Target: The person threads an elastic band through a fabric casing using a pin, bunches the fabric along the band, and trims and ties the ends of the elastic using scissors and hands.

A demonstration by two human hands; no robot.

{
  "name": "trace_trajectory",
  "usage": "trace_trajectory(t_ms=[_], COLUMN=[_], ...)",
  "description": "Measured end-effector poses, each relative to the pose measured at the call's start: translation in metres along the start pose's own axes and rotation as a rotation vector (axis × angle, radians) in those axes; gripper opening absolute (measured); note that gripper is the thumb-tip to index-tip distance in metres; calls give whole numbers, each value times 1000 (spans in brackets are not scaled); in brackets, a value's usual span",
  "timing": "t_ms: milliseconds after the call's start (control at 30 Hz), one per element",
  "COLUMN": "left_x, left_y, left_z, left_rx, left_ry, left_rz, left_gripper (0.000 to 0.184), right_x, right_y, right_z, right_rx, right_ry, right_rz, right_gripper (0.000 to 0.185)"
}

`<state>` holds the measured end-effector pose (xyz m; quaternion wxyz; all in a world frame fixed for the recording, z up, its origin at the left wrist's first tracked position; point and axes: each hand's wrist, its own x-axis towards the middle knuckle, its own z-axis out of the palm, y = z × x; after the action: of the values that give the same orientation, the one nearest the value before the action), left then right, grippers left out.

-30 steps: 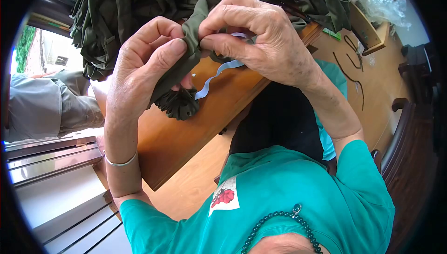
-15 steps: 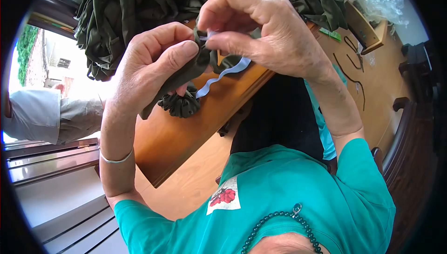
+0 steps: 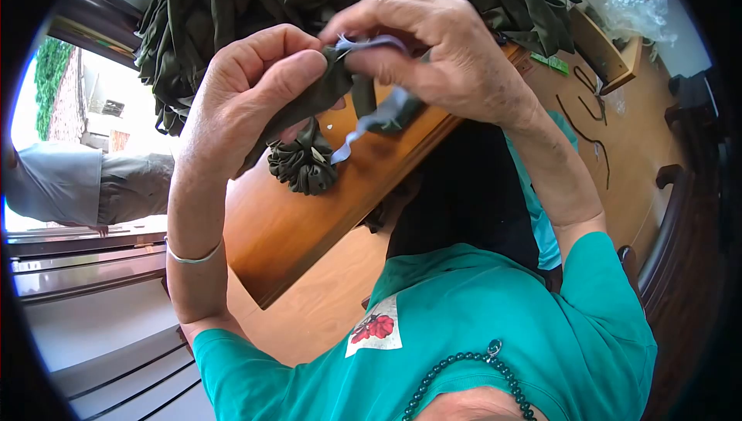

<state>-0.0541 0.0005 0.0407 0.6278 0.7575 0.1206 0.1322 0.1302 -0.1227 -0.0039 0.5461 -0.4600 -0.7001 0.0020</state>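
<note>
My left hand point(image 3: 251, 104) pinches a dark olive fabric tube point(image 3: 331, 85) between thumb and fingers, above the table. Bunched into ruffles, a gathered part of the same olive cloth point(image 3: 303, 170) hangs below that hand. From it a pale blue elastic band point(image 3: 357, 129) runs up toward my right hand point(image 3: 456, 62). The closed thumb and fingers of my right hand grip a frayed end of the elastic, right at the mouth of the tube. Motion blurs the right fingertips and the band.
A large heap of olive fabric strips point(image 3: 232, 4) covers the far side of the wooden table point(image 3: 270, 243). At the right are an open drawer point(image 3: 607, 54), clear plastic wrap point(image 3: 634, 8) and dark cords point(image 3: 583, 123) on the floor. Another person point(image 3: 62, 185) stands outside at the left.
My right hand has shifted slightly, and the frayed elastic end now shows at the tube's mouth. The ruffled cloth has turned a little and shows more fully.
</note>
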Motion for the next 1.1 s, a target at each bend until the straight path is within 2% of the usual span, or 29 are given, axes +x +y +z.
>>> trace_trajectory(t_ms=[100,267,367,400,500,533,667,767,833,900,933,1033,1067,1100], left_x=[-5,-15,-15,-13,-7,-5,0,1,-1,-4,-2,3,4,6], left_y=[2,-6,-9,-9,-12,-12,-5,2,2,5,7,10,11,14], left_z=[-11,-24,-17,-15,-9,-9,-5,-4,-18,-25,-22,-18,-18,-16], left_rx=[46,154,152,153,137,126,159,260,296,341,387,457,470,488], left_ry=[4,32,60,64,73,63,83,83,131,131,125,108,104,106], left_rz=[7,-56,-70,-66,-29,-11,20,52,32,19,15,-7,-16,-21], left_gripper=[24,17,15,15,14,14,10,6,4,3,3,3,3,3], right_x=[-1,-3,-4,-4,-2,-1,-2,-3,-4,-3,0,0,0,0], right_y=[-3,-1,11,11,2,4,4,6,7,4,1,6,6,4], right_z=[-13,-14,-5,-3,-7,-12,-11,-12,-33,-44,-45,-38,-36,-35], right_rx=[82,-25,-147,-147,-146,-122,-42,-159,-43,-43,-120,-370,-645,-653], right_ry=[-5,33,26,18,-134,-135,-83,-69,-114,-85,-110,-61,-32,20], right_rz=[231,198,-42,-56,54,28,145,11,224,227,232,162,43,-50], right_gripper=[19,13,15,16,18,20,21,24,41,26,34,40,44,45])
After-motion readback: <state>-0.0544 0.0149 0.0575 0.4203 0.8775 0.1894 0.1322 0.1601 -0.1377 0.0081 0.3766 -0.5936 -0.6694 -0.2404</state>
